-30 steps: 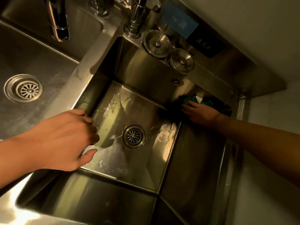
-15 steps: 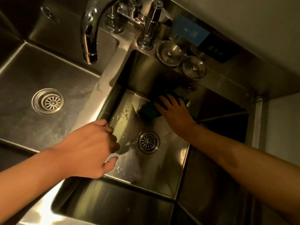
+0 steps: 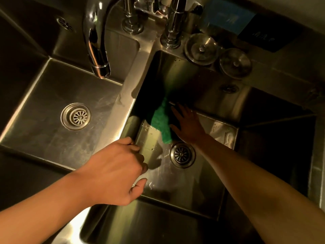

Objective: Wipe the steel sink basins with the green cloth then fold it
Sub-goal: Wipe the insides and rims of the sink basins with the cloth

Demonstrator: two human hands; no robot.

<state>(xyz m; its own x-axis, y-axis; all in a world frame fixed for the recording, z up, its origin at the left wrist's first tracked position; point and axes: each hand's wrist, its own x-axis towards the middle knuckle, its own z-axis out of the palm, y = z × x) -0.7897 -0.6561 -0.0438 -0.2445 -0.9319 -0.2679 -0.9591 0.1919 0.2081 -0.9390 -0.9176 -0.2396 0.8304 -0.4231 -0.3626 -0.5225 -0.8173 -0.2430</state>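
The green cloth (image 3: 161, 121) lies in the far left corner of the right steel basin (image 3: 190, 182), partly in shadow. My right hand (image 3: 187, 125) presses flat on the cloth's right part, fingers spread toward the back wall. My left hand (image 3: 116, 175) rests on the divider (image 3: 121, 110) between the two basins, fingers curled over its edge and holding nothing. The right basin's floor is wet, with a round drain (image 3: 182, 154) just below the cloth. The left basin (image 3: 52, 110) has its own drain (image 3: 76, 116).
A curved chrome faucet spout (image 3: 97, 37) hangs over the left basin. Tap posts (image 3: 173, 27) stand behind the divider. Two round steel lids (image 3: 202, 49) sit on the rear ledge, with a blue label (image 3: 228, 16) and a dark label on the backsplash.
My right hand has slid the green cloth from the basin's far right corner leftward along the back to the far left corner. My left hand stays on the divider.
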